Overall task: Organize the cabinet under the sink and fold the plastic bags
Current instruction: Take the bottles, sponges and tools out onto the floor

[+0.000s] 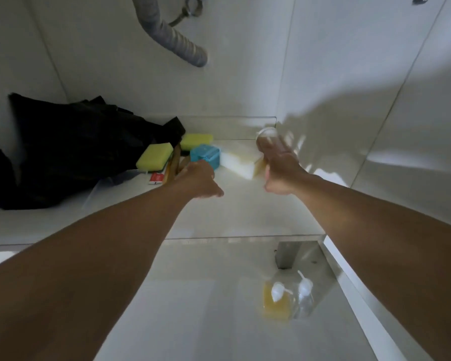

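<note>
1. Right hand [281, 169], centre right of the frame: fingers curled round a clear bottle [271, 142] with a pale cap, held tilted toward the back of the cabinet; motion blur hides the exact grip.
2. Left hand [197, 179], centre of the frame: reaching toward the wooden-handled brushes [174, 162]; its fingers are hidden behind the back of the hand, so I cannot tell whether they are apart or closed on anything.
3. Blue box [205, 155], just beyond the left hand, touching a white sponge block [238, 160].
4. Two yellow sponges [155, 156], left of the blue box, lying against the black plastic bags [71, 149].
5. Black plastic bags, middle left of the frame: heaped unfolded on the cabinet floor [232, 212]; the folding appears not yet begun.
6. Grey drain hose [172, 35], top centre.
7. Two pump bottles [289, 298], lower centre right, standing on the floor outside the cabinet.
8. Risk: the tilted bottle could leak if its cap is loose, or slip from a hurried grip.
9. Risk: the left forearm sweeps low, so it may knock the sponges and box into the bags.
</note>
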Demonstrator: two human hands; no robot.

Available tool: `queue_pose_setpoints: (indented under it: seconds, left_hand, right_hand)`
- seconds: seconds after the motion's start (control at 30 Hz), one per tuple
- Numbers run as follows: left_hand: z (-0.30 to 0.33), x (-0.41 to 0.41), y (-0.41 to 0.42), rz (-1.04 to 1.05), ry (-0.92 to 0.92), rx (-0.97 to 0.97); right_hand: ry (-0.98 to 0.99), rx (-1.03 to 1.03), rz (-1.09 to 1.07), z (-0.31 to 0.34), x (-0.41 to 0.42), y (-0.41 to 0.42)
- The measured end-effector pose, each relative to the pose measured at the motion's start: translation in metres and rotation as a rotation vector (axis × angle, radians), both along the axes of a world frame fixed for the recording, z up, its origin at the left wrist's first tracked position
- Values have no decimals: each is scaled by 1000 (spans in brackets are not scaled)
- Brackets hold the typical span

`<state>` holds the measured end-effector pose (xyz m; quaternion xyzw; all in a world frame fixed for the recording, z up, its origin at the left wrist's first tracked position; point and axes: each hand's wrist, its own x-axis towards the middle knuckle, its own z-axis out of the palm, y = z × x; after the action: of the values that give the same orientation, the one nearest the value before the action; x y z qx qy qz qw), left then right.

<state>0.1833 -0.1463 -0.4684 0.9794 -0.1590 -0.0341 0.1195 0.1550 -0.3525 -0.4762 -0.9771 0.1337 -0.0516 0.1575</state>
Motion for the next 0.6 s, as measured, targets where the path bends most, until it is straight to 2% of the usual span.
queue_pose_setpoints:
  seconds: [0.07, 0.13, 0.2, 0.3, 0.4, 0.6]
  left_hand:
    - [-4, 28, 3, 78, -27, -36]
    - [-6, 54, 3, 137, -43, -64]
    - [-5, 77, 0, 158, -74, -36]
    - [-3, 108, -5, 174, -127, -35]
    - [-7, 132, -14, 170, -129, -41]
    - [-25, 155, -25, 166, -75, -56]
  right_hand:
    - [-48, -115, -2, -6, 29, -8]
    - [-5, -263, 14, -5, 49, -10]
    - [-9, -320, 13, -2, 62, -8]
    - [-7, -332, -19, -4, 81, -7]
    - [12, -403, 54, -10, 100, -3]
    - [1, -283, 52, -19, 119, 5]
